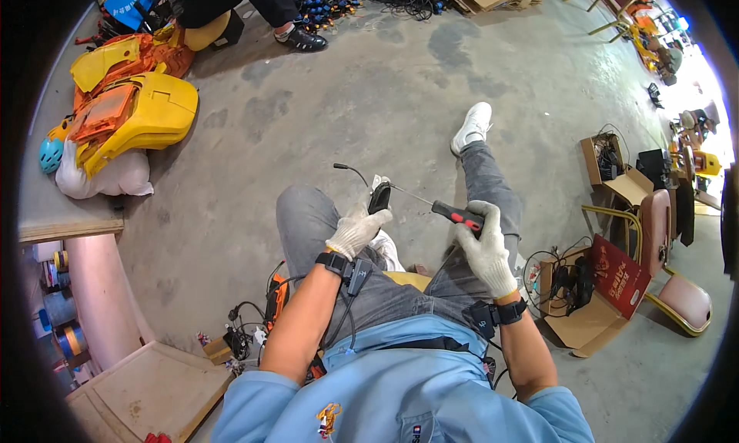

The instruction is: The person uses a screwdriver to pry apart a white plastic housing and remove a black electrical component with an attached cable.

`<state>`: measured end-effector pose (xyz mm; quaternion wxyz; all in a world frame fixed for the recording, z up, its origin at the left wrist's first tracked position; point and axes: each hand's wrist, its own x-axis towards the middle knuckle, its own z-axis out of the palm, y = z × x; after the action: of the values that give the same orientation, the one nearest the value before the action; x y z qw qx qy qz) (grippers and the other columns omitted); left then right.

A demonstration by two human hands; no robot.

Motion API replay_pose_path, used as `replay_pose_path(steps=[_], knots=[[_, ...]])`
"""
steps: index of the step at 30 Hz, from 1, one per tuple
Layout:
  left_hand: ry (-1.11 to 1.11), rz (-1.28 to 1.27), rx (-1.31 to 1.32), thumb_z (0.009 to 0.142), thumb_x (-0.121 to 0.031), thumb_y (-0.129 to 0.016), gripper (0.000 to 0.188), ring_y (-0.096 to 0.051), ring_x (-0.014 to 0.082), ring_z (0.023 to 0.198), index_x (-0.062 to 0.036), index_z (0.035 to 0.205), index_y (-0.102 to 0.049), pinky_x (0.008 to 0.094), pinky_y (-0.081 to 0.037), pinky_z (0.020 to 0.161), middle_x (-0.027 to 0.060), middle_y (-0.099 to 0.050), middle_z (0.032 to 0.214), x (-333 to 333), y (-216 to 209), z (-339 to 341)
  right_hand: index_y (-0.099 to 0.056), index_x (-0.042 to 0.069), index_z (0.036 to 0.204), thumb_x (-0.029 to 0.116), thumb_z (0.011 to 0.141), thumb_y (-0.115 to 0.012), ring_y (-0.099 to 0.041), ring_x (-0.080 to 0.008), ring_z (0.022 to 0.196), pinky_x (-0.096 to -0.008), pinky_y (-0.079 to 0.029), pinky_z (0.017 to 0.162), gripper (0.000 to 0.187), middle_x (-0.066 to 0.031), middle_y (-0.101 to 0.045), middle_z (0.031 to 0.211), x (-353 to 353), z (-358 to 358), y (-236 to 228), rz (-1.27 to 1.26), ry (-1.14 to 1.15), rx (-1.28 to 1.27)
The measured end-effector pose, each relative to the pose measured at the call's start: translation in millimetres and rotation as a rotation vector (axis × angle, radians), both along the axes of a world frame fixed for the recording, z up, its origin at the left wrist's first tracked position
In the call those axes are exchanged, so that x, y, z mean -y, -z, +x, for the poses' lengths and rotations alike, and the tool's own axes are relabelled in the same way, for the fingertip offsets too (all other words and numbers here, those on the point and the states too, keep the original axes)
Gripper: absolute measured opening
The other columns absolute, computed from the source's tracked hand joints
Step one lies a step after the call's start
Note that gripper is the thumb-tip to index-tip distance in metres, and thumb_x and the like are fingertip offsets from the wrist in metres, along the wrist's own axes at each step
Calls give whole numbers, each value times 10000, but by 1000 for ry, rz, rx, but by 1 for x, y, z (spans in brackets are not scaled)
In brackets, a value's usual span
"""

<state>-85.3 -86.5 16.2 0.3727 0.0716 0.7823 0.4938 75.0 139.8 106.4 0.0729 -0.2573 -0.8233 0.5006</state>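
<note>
Both hands wear white knit gloves and work above my lap. My left hand [356, 231] is closed round a small black device [379, 199] with a pale metal piece at its upper end. From that end a short black cable [354, 170] sticks out to the upper left. My right hand [489, 250] grips the black and red handle of a screwdriver [459, 215]. Its thin shaft slants up and left, with the tip at the metal end of the device; whether it touches a screw is too small to tell.
An open cardboard box [593, 329] with black cables lies at the right, beside a chair [687, 300]. Yellow and orange plastic shells [165, 108] are piled at the left. Tangled cables [323, 8] and a person's black shoe [302, 40] are at the far side.
</note>
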Motion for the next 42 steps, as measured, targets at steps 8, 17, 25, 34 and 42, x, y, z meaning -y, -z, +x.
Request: replay_pose_path(steps=[8,17,25,34,42], knots=[[20,-23,0,900,-314,-748,784,-637,162,1063,-122,1621,-506,320,-500,951,39,-705,1162,1,4,1,-512,-2,1423,331,1053,-648,-730,-180,849,-323,-592,700,517,-167,-685,1140,6,-4,-16,-55,42,123],[9,48,27,897,-282,-761,586,-636,172,989,-59,1425,-640,328,-508,907,58,-694,1093,-6,-8,2,-485,-12,1432,234,1001,-729,-716,-187,917,-355,-597,809,553,-157,-681,1144,-10,0,5,-261,208,201],[52,79,131,880,-239,-744,798,-624,296,1283,-40,1607,-482,380,-466,1105,168,-664,1405,-3,-32,-2,-511,3,1415,195,1001,-748,-711,-236,919,-361,-584,847,514,-171,-662,1152,-11,-4,-1,-343,230,256],[58,-53,115,848,-303,-779,807,-647,339,1245,-20,1559,-523,397,-483,1075,209,-701,1339,-4,-46,-3,-452,2,1470,176,1003,-715,-713,-197,857,-342,-592,792,564,-161,-672,1151,-4,-3,-11,-406,204,211],[75,-8,30,878,-490,-719,863,-670,340,1231,-117,1620,-485,385,-487,1073,217,-705,1334,-1,-29,-3,-461,1,1476,189,998,-721,-693,-213,898,-336,-559,822,576,-144,-684,1056,-3,0,-7,-18,34,93]])
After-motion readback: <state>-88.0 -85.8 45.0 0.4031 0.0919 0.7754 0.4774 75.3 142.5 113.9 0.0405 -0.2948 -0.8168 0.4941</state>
